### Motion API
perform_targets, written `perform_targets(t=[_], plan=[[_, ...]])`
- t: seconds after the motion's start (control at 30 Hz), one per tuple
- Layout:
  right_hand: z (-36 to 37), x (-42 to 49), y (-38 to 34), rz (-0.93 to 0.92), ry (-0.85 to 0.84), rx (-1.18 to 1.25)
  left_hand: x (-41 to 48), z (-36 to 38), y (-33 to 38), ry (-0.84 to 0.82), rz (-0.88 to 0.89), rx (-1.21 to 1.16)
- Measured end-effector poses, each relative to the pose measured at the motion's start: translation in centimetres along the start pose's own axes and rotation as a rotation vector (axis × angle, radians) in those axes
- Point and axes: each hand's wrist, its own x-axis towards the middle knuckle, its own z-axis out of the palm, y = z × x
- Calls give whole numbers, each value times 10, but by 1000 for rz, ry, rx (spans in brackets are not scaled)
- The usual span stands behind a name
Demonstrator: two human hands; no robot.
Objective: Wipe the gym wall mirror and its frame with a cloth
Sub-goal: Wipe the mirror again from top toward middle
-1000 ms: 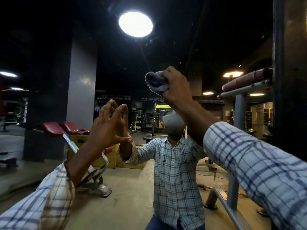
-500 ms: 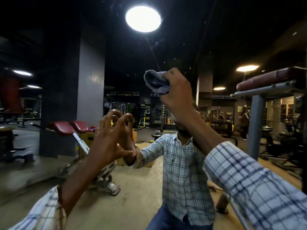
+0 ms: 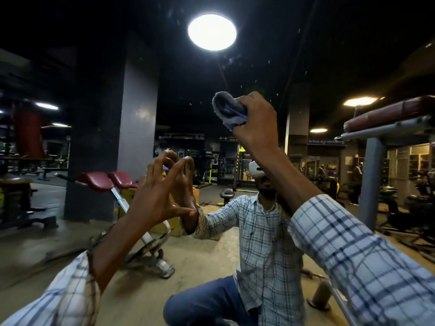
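The wall mirror (image 3: 259, 74) fills the whole view in front of me, with small specks on the glass high up; its frame is out of sight. My right hand (image 3: 256, 123) is raised against the glass and holds a bunched blue-grey cloth (image 3: 227, 111), pressed on the mirror left of the knuckles. My left hand (image 3: 160, 191) is lower and to the left, fingers spread, fingertips and thumb resting on the glass against their reflection. In the mirror a person in a checked shirt crouches on one knee.
Everything else is reflection: a red padded bench (image 3: 106, 181) on a metal stand at left, a grey pillar (image 3: 131, 137), a padded rack (image 3: 388, 116) on a post at right, a round ceiling lamp (image 3: 211, 31), a sandy floor (image 3: 200, 260).
The view has swung left and down, so the dark edge at the right is gone. My right hand with the cloth has shifted slightly right on the glass. My left hand stays planted.
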Motion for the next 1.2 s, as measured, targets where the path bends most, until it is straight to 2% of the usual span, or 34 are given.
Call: perform_targets(t=[0.07, 0.1, 0.23, 0.3, 0.4, 0.47, 0.67, 0.8, 1.2], plan=[[18, -14, -12, 92, 45, 15, -3, -3, -10, -2, -17, -14], [32, -28, -22, 76, 15, 18, -5, -5, -17, -11, -22, -9], [56, -66, -58, -254, -382, -33, -11, -16, -48, -53, -15, 9], [38, -47, -52, -221, -305, -19, -10, -21, -64, -61, 12, 23], [1, -19, -40, 39, 31, -5, -10, -25, -81, -57, 27, 49], [5, -22, -44, 175, 138, -24, -13, -29, -90, -58, 3, 35], [37, -39, -66, 23, -67, -70, -13, -35, -118, -92, 60, 66], [38, -40, -68, 27, -2, -45, -9, -32, -124, -86, 64, 89], [38, -46, -78, 132, 19, -148, 5, -37, -117, -95, 42, 59]])
